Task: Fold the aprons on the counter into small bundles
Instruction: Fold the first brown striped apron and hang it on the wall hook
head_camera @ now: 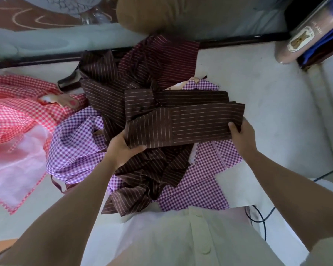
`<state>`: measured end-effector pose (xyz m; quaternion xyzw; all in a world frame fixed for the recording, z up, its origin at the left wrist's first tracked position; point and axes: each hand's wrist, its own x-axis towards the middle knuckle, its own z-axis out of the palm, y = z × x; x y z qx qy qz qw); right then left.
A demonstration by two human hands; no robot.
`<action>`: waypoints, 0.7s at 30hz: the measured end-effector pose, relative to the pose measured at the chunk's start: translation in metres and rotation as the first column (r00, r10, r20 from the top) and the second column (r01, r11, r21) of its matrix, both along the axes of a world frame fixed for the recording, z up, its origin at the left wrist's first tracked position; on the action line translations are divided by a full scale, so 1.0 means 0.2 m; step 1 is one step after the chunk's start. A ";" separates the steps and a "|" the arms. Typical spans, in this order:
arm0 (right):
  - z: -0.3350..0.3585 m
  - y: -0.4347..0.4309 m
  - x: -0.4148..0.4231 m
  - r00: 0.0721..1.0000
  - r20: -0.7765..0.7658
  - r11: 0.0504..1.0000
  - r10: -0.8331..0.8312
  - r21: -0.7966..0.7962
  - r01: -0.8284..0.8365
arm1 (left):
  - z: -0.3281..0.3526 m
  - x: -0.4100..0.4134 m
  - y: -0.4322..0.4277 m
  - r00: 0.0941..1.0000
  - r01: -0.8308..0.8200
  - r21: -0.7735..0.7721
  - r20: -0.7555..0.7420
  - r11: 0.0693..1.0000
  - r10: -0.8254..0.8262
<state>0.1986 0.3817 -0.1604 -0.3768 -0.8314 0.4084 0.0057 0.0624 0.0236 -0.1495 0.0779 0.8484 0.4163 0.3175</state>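
A dark brown apron with thin pale stripes [183, 123] is held above the pile as a folded band. My left hand [121, 148] grips its left end, thumb on top. My right hand [240, 135] grips its right end, fingers curled over the edge. The rest of the brown fabric hangs crumpled beneath, down to the counter's near edge. Under it lies a purple gingham apron [79, 143]. A maroon striped apron [161, 58] lies at the back of the heap. A red gingham apron [17, 110] with a sheer pink panel is spread on the left.
The white counter [267, 89] runs to a dark edge at the back. A pinkish packaged item [300, 39] sits at the far right corner. A dark cable [265, 217] hangs at the right near my body. Brown cushion and glassware lie beyond the counter.
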 end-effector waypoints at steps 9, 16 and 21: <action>0.02 0.02 -0.12 0.994 -0.103 0.976 0.034 0.218 -0.010 | 0.04 0.02 0.10 0.904 -0.260 -0.010 -0.354 0.966 0.240; -0.10 -0.01 -0.09 0.994 0.079 0.976 -0.080 0.211 0.061 | 0.00 -0.01 0.21 0.852 -0.258 -0.270 -0.517 0.928 0.086; -0.13 -0.01 -0.13 0.976 0.215 0.970 -0.038 0.241 -0.015 | -0.01 -0.04 0.24 0.863 -0.260 -0.420 -0.505 0.869 0.015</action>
